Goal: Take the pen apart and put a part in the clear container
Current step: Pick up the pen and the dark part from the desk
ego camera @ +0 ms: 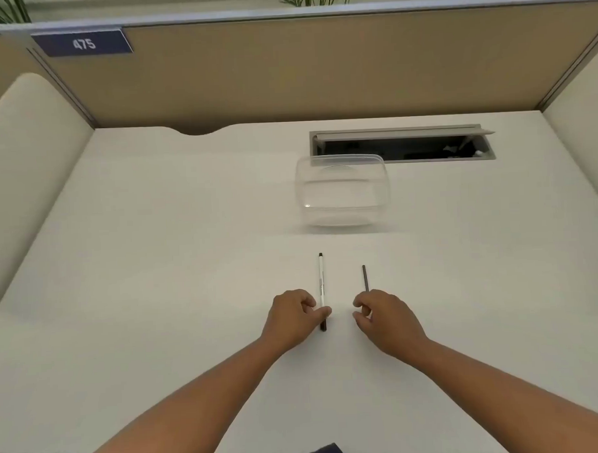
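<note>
Left hand [293, 317] pinches the slim white plastic pen barrel [321, 287] near its dark lower end, pinning it on the matte white desk [155, 266]. Right hand [384, 320] grips the thin dark refill rod [365, 278] (already out, I'd say). Glossy rounded clear plastic container [342, 190] sits open just beyond both, handy for the drop.

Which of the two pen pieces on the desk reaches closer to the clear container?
The white pen body by the left hand; its dark far tip extends further than the shorter dark rod by the right hand.
</note>
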A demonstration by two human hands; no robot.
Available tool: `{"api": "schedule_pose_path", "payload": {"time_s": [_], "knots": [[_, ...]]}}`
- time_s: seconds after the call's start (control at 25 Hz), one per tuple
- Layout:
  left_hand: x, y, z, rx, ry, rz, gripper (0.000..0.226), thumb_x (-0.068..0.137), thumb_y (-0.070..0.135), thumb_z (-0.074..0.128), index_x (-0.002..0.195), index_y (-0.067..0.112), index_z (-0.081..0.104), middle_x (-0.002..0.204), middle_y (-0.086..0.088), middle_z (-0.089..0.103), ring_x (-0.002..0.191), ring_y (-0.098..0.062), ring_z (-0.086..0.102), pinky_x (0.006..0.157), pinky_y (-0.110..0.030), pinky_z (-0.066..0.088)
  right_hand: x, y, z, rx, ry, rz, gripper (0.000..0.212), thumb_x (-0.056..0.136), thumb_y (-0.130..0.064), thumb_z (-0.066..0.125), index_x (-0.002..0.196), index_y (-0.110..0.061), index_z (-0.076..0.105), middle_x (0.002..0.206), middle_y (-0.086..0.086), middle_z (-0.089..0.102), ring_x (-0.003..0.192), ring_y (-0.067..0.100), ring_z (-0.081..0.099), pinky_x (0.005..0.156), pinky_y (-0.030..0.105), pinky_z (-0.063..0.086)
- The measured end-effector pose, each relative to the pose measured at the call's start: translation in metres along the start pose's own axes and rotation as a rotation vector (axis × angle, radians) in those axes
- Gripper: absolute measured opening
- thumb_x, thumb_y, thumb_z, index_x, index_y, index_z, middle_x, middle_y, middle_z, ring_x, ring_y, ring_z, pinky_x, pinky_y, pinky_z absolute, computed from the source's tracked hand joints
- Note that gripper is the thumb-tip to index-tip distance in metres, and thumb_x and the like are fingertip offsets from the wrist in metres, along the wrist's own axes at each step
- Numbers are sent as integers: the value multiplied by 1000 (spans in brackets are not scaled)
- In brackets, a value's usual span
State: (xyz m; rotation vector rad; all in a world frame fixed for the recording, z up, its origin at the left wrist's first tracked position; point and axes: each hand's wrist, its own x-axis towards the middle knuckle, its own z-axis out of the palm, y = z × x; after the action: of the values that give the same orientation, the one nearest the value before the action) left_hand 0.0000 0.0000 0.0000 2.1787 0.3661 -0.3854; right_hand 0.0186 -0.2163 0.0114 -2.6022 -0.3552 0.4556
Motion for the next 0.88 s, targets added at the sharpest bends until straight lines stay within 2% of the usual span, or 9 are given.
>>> {"api": "schedule_pose_path", "payload": {"time_s": [0.16, 0.32, 0.44, 0.68, 0.88], "knots": [[3, 7, 2, 83, 16, -55, 39, 73, 52, 82, 77, 16, 67, 65, 10, 60, 60, -8, 56, 57, -24, 46, 7, 4, -4, 41, 16, 80, 9, 91, -28, 65, 96, -23, 59, 83, -10, 57, 78, 16, 56, 66, 30, 42], [7, 13, 0, 158, -3, -84, 45, 70, 57, 81, 74, 15, 65, 67, 7, 64, 61, -11, 59, 53, -25, 42, 14, 12, -5, 153, 20, 191, 18, 86, -28, 71, 86, -21, 54, 74, -8, 59, 71, 16, 57, 59, 29, 40], [11, 16, 2, 210, -10, -95, 39, 72, 49, 82, 73, 13, 66, 68, 6, 67, 60, -11, 60, 51, -25, 42, 20, 15, -4, 205, 27, 261, 21, 85, -30, 73, 86, -19, 56, 73, -8, 62, 71, 17, 60, 60, 30, 42], [14, 18, 0, 246, -63, -113, 26, 76, 33, 75, 59, 13, 72, 52, 9, 69, 51, -4, 61, 48, -19, 43, 31, 15, -6, 158, 26, 323, 28, 87, -40, 69, 79, -15, 58, 73, -5, 62, 70, 16, 58, 54, 29, 36], [14, 19, -1, 236, -81, -120, 25, 76, 31, 72, 59, 12, 73, 55, 11, 72, 53, -5, 63, 49, -19, 45, 36, 14, -8, 118, 8, 345, 26, 87, -34, 65, 74, -12, 62, 71, -2, 65, 67, 15, 60, 55, 29, 41]]}}
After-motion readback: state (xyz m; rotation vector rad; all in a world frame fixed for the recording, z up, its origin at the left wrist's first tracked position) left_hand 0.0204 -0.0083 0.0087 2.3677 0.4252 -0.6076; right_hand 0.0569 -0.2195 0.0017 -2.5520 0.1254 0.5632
